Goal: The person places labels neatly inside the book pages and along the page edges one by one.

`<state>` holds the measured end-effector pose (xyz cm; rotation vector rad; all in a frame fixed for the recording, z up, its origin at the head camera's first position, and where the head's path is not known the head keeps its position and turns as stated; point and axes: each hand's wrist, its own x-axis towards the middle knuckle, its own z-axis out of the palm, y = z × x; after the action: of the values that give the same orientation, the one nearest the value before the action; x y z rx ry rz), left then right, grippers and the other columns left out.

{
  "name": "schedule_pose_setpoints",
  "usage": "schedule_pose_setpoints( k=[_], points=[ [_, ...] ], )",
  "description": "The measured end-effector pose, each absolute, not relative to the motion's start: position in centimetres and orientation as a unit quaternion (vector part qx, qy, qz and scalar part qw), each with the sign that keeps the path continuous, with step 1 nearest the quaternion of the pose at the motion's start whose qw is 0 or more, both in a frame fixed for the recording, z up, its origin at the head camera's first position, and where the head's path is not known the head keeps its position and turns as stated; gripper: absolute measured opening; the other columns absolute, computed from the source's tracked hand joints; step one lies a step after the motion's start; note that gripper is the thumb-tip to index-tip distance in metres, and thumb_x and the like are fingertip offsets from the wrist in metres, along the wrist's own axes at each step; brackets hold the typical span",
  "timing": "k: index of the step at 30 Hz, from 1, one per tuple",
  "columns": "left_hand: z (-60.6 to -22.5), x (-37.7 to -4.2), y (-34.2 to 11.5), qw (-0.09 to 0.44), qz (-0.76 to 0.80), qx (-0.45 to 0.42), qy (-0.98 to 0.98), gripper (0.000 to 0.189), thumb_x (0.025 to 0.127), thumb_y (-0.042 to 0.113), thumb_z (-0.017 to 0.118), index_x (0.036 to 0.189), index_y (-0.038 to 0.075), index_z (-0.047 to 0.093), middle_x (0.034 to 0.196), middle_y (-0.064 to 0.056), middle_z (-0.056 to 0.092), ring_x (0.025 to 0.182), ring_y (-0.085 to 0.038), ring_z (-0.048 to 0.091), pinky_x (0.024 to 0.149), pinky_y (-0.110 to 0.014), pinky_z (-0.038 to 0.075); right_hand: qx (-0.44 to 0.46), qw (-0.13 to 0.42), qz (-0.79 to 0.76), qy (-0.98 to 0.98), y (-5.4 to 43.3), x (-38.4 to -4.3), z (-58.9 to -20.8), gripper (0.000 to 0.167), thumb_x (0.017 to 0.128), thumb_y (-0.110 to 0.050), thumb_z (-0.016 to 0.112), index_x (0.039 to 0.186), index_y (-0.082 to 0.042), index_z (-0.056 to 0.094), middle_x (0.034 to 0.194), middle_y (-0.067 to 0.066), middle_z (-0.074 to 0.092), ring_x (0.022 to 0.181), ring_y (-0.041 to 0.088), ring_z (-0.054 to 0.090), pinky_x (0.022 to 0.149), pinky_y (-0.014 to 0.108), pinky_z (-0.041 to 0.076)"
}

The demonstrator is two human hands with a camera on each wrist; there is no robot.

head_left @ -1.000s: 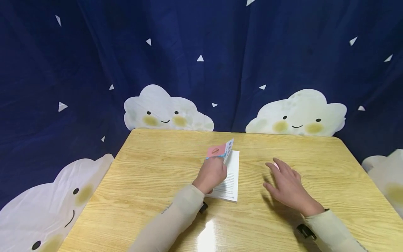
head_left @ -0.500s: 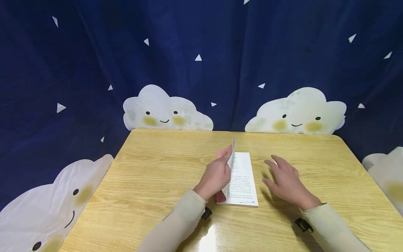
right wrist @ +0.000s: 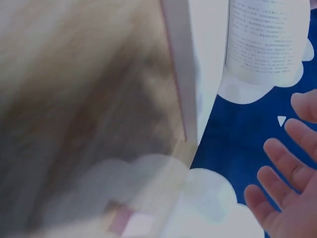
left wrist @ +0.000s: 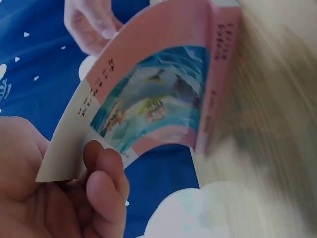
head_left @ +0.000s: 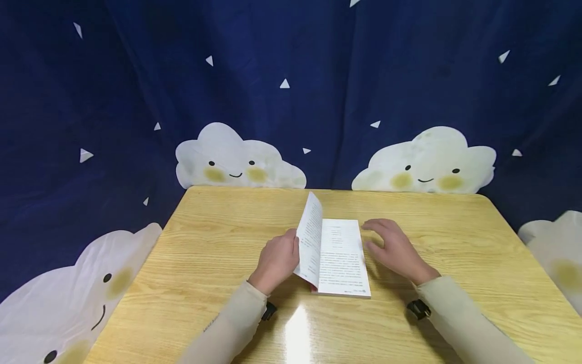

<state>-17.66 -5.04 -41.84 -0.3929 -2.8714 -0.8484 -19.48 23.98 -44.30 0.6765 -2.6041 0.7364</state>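
A paperback book [head_left: 343, 263] lies opened on the wooden table, its right-hand pages flat and printed with small text. My left hand [head_left: 276, 259] grips the outer edge of the raised cover and leaf [head_left: 310, 237], which stand tilted up to the left. The left wrist view shows the bent pink cover [left wrist: 163, 29] with a blue sea picture, the left fingers [left wrist: 106, 183] curled at its edge. Beside the book's right edge hovers my right hand [head_left: 394, 248], fingers spread and loosely bent, holding nothing. In the right wrist view, its fingers [right wrist: 285, 183] are apart from the pages.
A small pink and white thing [right wrist: 130, 222], blurred, sits on the table in the right wrist view. Behind the table [head_left: 218, 222] hangs a dark blue curtain [head_left: 254, 101] with smiling clouds and white triangles.
My left hand has swung the cover and leaf leftward, showing more of the inner pages. The book has shifted right overall. My right hand has come left to the book's edge.
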Motion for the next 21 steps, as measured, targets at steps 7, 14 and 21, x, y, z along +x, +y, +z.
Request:
schedule_pose_setpoints(
  k=[7, 14, 21],
  points=[
    [-42.3, -17.8, -6.4, 0.056, -0.255, -0.114, -0.959, 0.023, 0.103, 0.018, 0.044, 0.097, 0.004, 0.062, 0.070, -0.011, 0.063, 0.053, -0.019, 0.052, 0.043, -0.031, 0.036, 0.279, 0.153, 0.259, -0.912, 20.7, -21.7, -44.2, 0.034, 0.086, -0.014, 0.075, 0.119, -0.006, 0.069, 0.124, 0.015, 0.067, 0.120, 0.036, 0.056, 0.103, 0.052, 0.043],
    [-42.4, -17.9, -6.9, 0.054, -0.259, -0.117, -0.957, 0.023, 0.103, 0.018, 0.045, 0.092, 0.006, 0.061, 0.065, -0.007, 0.059, 0.052, -0.018, 0.050, 0.043, -0.031, 0.035, 0.307, 0.111, 0.229, -0.917, 17.1, -22.6, -44.2, 0.045, 0.086, -0.024, 0.076, 0.127, -0.010, 0.066, 0.135, 0.013, 0.063, 0.126, 0.034, 0.053, 0.107, 0.053, 0.041],
    [-42.6, -18.1, -7.3, 0.042, -0.275, -0.119, -0.953, 0.023, 0.103, 0.019, 0.045, 0.100, 0.005, 0.064, 0.066, -0.003, 0.058, 0.052, -0.015, 0.050, 0.043, -0.029, 0.036, 0.340, 0.102, 0.216, -0.910, 15.2, -23.0, -44.7, 0.050, 0.083, -0.028, 0.079, 0.129, -0.014, 0.066, 0.139, 0.011, 0.060, 0.128, 0.031, 0.053, 0.107, 0.053, 0.042]
  ],
)
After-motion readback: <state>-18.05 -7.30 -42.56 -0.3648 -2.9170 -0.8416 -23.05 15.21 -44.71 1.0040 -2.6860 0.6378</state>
